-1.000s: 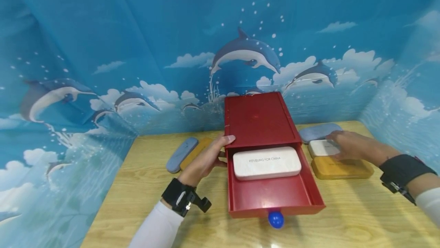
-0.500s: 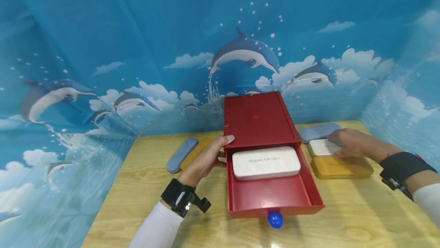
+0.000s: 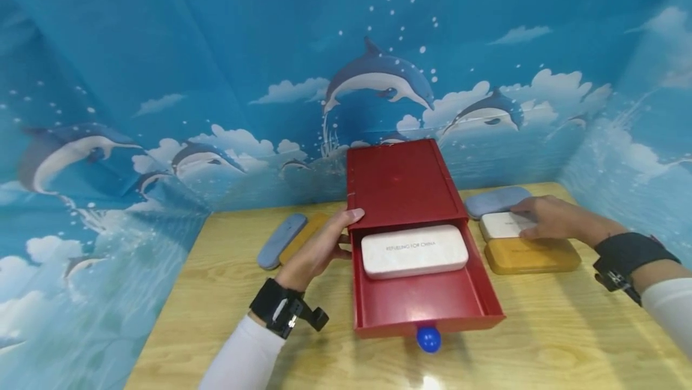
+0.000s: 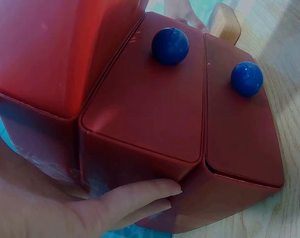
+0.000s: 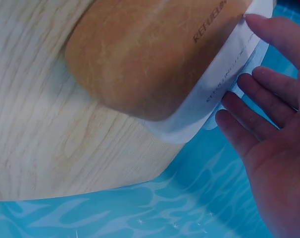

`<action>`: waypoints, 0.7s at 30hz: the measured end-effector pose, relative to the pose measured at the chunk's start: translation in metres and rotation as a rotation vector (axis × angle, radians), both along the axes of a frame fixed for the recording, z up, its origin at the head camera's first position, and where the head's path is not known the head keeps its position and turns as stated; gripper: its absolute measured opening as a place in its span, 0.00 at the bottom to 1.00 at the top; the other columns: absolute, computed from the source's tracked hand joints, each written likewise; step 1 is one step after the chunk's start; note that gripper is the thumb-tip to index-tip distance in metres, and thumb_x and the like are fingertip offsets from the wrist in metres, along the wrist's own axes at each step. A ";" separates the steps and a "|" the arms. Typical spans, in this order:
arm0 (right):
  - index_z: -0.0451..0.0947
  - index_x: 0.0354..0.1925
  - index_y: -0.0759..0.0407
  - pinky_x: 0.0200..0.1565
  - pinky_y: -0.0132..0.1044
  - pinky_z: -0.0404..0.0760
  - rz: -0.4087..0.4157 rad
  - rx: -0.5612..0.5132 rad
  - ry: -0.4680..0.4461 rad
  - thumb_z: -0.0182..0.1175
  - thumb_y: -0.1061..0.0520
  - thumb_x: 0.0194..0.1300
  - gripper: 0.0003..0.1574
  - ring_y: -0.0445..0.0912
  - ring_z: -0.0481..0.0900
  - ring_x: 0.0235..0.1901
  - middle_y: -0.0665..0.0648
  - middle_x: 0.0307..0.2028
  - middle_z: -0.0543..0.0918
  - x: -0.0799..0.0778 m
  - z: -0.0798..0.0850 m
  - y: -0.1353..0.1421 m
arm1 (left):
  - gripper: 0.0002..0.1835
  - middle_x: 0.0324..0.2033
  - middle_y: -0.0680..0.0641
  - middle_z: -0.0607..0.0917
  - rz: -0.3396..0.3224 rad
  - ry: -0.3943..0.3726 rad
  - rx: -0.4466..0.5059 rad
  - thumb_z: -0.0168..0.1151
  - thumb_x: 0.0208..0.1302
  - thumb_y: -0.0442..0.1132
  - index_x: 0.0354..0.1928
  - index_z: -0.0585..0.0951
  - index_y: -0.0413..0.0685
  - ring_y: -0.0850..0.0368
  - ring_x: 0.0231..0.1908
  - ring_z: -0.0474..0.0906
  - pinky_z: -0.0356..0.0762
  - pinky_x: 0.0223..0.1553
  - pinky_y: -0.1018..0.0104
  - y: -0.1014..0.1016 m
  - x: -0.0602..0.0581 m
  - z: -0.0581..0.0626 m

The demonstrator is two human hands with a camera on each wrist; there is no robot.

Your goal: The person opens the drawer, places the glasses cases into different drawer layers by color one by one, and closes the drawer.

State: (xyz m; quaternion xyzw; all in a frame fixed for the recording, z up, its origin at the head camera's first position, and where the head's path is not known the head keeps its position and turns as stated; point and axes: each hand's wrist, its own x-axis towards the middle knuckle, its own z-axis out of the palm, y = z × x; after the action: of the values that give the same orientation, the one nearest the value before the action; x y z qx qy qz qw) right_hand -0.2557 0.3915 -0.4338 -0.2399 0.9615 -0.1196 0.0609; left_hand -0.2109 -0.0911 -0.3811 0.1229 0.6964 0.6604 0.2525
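Note:
A red drawer box [image 3: 402, 182] stands mid-table with its top drawer [image 3: 427, 309] pulled out. Inside that drawer lies a white glasses case [image 3: 415, 252] printed "REFUELING FOR CHINA". My left hand [image 3: 320, 249] rests on the box's left side, thumb on the top near the front edge; in the left wrist view its fingers [image 4: 140, 196] lie straight along the side. At the right, my right hand [image 3: 551, 217] pinches another white glasses case [image 3: 500, 226] between thumb and fingers. This case lies between a blue glasses case [image 3: 493, 201] and an orange one [image 3: 532, 256].
Left of the box, a second blue case [image 3: 281, 241] and a second orange case [image 3: 304, 238] lie side by side, partly behind the left arm. Two closed lower drawers have blue knobs [image 4: 170, 46]. A dolphin-printed curtain [image 3: 270, 77] borders the table [image 3: 189, 294].
The head view has shifted slightly, so the whole scene sits a little further left and up. Both hands keep their places on the box and the white case.

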 end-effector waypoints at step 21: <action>0.79 0.49 0.66 0.45 0.55 0.76 0.007 0.027 0.075 0.69 0.46 0.53 0.32 0.61 0.78 0.45 0.66 0.43 0.83 -0.004 -0.007 0.007 | 0.34 0.56 0.40 0.71 0.004 0.006 -0.002 0.51 0.63 0.64 0.67 0.60 0.62 0.39 0.49 0.74 0.79 0.39 0.48 0.001 0.001 0.002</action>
State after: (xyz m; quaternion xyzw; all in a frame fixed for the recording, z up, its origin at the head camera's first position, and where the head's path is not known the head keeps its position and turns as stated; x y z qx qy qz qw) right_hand -0.2597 0.3984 -0.4406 -0.2467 0.9638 -0.0974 0.0283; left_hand -0.2099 -0.0899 -0.3790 0.1231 0.6980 0.6599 0.2495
